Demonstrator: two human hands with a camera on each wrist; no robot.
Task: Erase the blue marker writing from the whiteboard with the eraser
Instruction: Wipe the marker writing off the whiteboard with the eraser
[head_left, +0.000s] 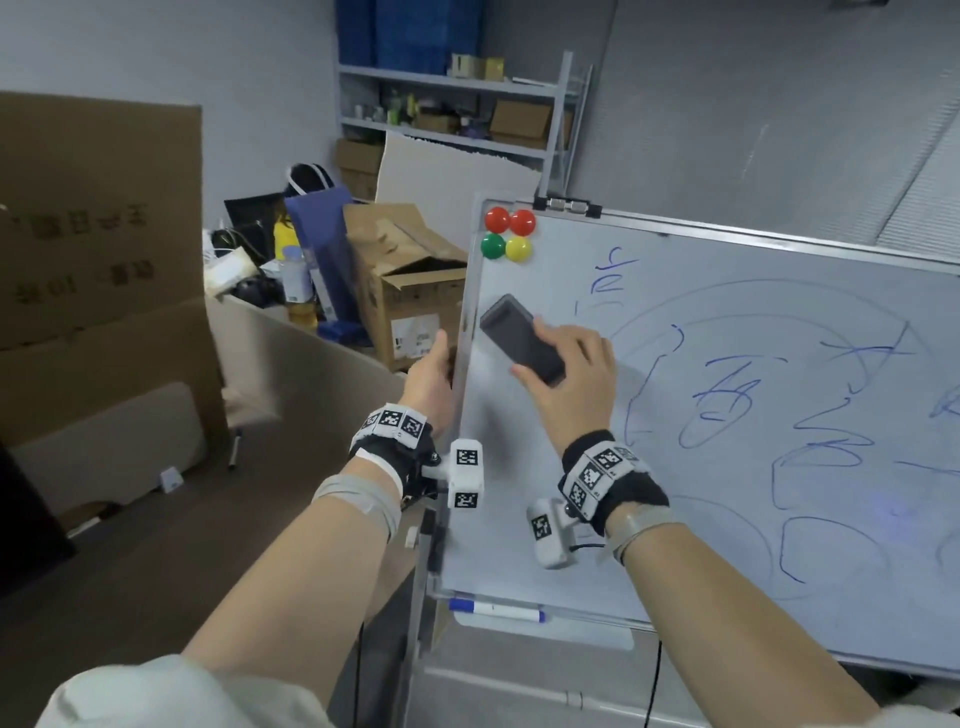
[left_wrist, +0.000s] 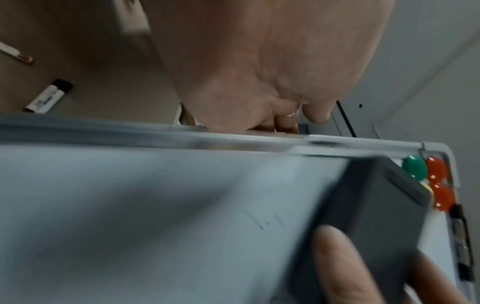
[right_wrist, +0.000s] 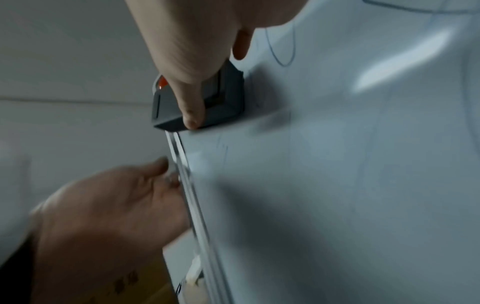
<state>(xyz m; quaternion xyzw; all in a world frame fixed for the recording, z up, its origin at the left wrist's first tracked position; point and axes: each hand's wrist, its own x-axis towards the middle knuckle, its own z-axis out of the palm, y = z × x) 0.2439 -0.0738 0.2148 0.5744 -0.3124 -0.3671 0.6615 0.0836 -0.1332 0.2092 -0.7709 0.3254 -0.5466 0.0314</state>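
My right hand (head_left: 569, 382) presses the eraser (head_left: 521, 339) flat on the whiteboard (head_left: 727, 519) near the blue writing (head_left: 727, 400); my left hand (head_left: 431, 379) grips its edge.

The left hand (head_left: 431, 384) and the right hand (head_left: 574, 384) are bare. Each wrist wears a black band with white square code tags and a small white camera block with the same tags. Grey tape wraps each forearm. Thin black cables hang down. Pale sleeves cover the upper arms.
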